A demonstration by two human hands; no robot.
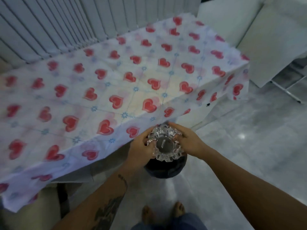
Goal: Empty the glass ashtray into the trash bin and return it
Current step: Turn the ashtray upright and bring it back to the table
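A cut-glass ashtray (pixel 165 144) with a scalloped rim is held in the air with both hands, beside the table's near corner. My left hand (pixel 141 146) grips its left rim and my right hand (pixel 189 140) grips its right rim. A small pale scrap lies on its dark-looking bottom. Directly under the ashtray stands a dark round trash bin (pixel 166 168) on the floor, mostly hidden by the ashtray and my hands.
A table (pixel 103 90) covered with a white cloth printed with red hearts fills the left and middle. White folded panels (pixel 272 52) lean at the right. Behind the table is a ribbed white wall. My bare feet (pixel 163 211) stand on the glossy grey floor.
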